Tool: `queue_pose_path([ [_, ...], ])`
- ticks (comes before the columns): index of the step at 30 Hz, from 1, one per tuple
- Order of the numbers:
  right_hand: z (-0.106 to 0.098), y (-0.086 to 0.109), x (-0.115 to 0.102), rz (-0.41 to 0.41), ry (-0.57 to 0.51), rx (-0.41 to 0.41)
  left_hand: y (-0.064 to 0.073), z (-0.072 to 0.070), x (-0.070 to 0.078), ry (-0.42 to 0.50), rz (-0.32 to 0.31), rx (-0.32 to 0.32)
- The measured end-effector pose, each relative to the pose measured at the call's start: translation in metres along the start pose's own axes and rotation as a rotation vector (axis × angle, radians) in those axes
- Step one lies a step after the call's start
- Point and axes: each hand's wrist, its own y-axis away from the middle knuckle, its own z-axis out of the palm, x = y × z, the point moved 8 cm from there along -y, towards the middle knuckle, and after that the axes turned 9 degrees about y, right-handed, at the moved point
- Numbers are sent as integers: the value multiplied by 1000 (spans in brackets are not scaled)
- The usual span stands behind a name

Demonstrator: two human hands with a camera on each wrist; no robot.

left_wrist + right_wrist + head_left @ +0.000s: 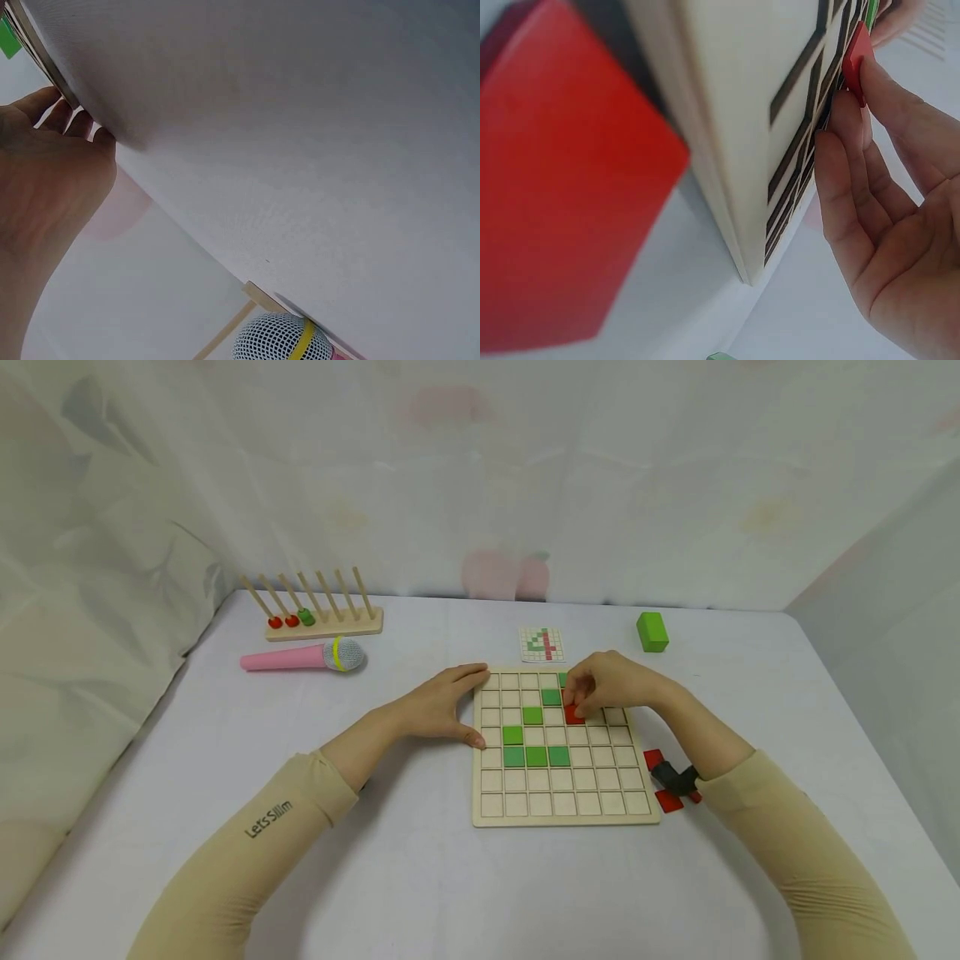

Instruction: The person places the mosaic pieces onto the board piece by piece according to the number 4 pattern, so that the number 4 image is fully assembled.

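Observation:
A wooden grid board (566,820) lies on the table with several green tiles (536,756) in its squares. My right hand (618,681) pinches a red tile (574,715) over the upper right part of the board. In the right wrist view the thumb and fingertips hold that red tile (856,60) tilted against the grid. The left hand (438,703) rests at the board's left edge, thumb and fingers spread along it. Whatever lies under the right hand's fingers is hidden in the head view.
Loose red tiles (669,801) lie right of the board beside a black object (675,779), partly under the right forearm. Behind the board are a pattern card (542,645) and a green block (652,632). A pink toy microphone (292,657) and a peg rack (330,627) stand left.

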Motion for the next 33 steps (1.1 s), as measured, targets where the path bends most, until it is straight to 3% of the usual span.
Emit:
queue_pose_path([
  [26, 0, 1, -3, -18, 27, 11, 0, 0, 1, 12, -6, -7],
  [33, -8, 7, 1, 1, 57, 30, 0, 0, 0, 6, -1, -5],
])
